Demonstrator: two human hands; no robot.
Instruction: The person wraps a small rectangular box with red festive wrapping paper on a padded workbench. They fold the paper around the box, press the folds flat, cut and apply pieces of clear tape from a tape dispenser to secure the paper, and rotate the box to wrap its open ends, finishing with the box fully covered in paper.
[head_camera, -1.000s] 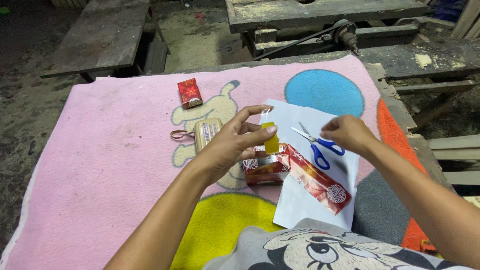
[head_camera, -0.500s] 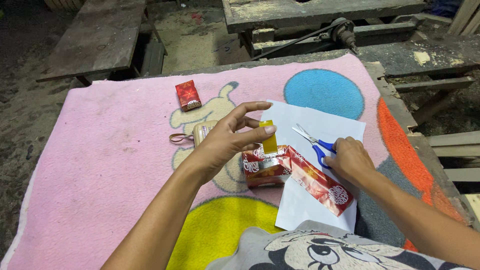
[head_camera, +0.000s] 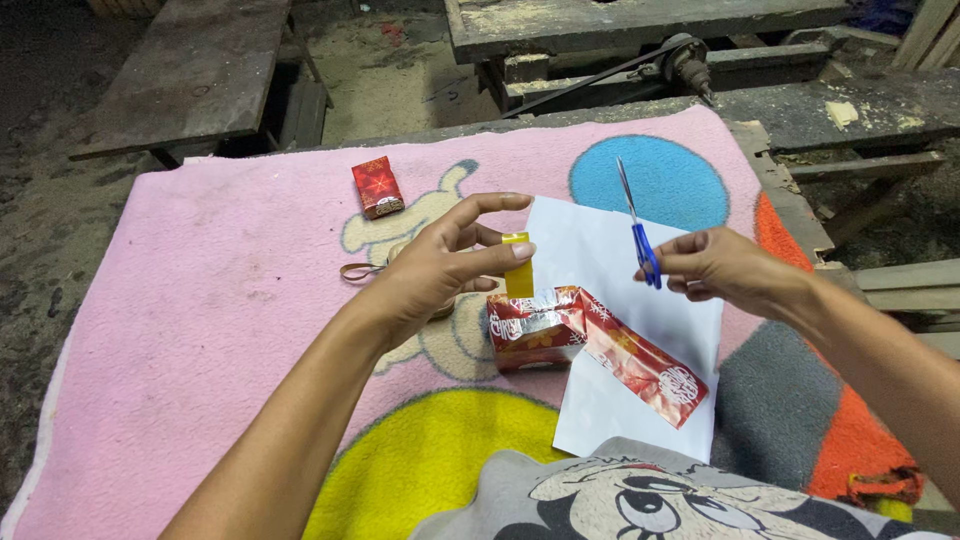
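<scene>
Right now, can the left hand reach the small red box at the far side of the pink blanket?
Probably yes: the small red box lies uncovered beyond the left hand, though its fingers hold yellow tape.

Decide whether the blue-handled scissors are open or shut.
Shut, as far as shows: the blue-handled scissors, held in the right hand, point up with the blades showing as one thin line.

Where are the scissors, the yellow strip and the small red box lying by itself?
scissors (head_camera: 646, 255): head view, on the blue handles in the right hand.
yellow strip (head_camera: 518, 275): head view, middle of the strip pinched by the left hand.
small red box (head_camera: 377, 186): head view, its top face.
</scene>
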